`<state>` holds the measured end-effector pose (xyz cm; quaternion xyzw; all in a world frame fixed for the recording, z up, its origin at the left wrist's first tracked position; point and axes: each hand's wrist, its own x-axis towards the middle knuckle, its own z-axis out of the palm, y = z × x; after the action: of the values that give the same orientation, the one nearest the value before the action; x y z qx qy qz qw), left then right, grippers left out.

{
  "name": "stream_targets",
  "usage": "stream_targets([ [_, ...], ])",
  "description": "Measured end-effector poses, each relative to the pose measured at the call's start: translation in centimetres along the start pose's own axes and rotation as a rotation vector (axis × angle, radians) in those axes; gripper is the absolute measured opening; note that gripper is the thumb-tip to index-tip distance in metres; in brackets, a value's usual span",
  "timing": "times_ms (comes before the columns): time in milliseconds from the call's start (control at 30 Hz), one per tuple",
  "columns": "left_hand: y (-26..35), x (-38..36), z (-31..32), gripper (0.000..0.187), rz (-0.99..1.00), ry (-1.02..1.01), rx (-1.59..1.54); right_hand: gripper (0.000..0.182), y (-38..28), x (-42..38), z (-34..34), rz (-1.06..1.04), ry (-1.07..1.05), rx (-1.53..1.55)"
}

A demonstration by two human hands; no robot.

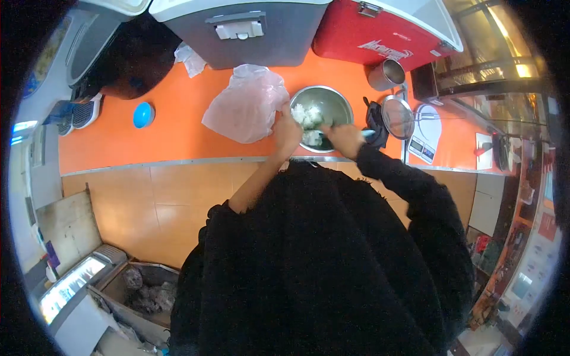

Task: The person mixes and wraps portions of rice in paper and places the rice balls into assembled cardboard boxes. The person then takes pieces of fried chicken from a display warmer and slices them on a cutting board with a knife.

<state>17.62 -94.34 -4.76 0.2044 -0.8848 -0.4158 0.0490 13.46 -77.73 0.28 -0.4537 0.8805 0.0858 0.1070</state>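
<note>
Gripping a pale-handled tool [369, 133]: right hand [346, 140], fingers wrapped round the handle, no visible gap. Butt end pokes out to the right of the fist, over the near-right rim; long axis runs roughly sideways, inner end toward the white clumps [309, 114]. Can't make out the tip, so no call on what type of tool it is.

Clumps sit in the left part of the metal bowl [336, 104], left of the right-hand fingers. Left hand [287, 132] is nearer to them, at the bowl's left rim, fingers bent. Can't tell how far open they are, or whether they have the rim, the plastic bag [243, 110] or both. Bag lies flat on the orange counter [172, 133], right up by that hand.

Pose: left forearm bare, angling up and right from the lower left. Right forearm in a black sleeve [409, 184], elbow out wide, coming in from the right, wrist over the near-right rim.

Right of the bowl: black cloth-like item [376, 123], then strainer [396, 117], then scale [423, 145]. Metal cup [389, 75] beyond the strainer.
</note>
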Motion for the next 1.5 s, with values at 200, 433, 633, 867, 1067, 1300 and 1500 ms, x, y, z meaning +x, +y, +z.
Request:
stream_targets([
  [200, -0.9, 0.6, 0.9, 0.048, 0.059, 0.017, 0.028, 0.023, 3.6, 4.6, -5.4, 0.159, -0.243, 0.026],
  [433, 0.9, 0.6, -0.4, 0.048, 0.037, -0.016, -0.017, 0.020, 2.9, 6.3, 0.7, 0.330, -0.018, 0.000],
  [633, 0.4, 0.4, -0.1, 0.048, 0.021, -0.062, 0.010, 0.026, 1.8, 2.9, -4.0, 0.035, -0.071, -0.114],
  [867, 0.1, 1.3, -0.4, 0.046, 0.012, -0.109, 0.012, 0.024, 3.4, 5.6, -3.5, 0.099, -0.185, -0.021],
  [1067, 0.3, 1.1, -0.6, 0.040, 0.000, -0.137, 0.021, 0.025, -0.2, 6.7, -1.0, 0.208, -0.120, -0.026],
  [1300, -0.1, 0.8, 0.0, 0.042, 0.033, -0.091, 0.078, 0.028, 5.0, 5.9, -3.5, 0.126, -0.174, -0.059],
  [1500, -1.4, 2.0, 0.1, 0.047, 0.073, -0.133, 0.040, 0.024, 2.2, 6.1, -1.6, -0.198, -0.109, -0.124],
])
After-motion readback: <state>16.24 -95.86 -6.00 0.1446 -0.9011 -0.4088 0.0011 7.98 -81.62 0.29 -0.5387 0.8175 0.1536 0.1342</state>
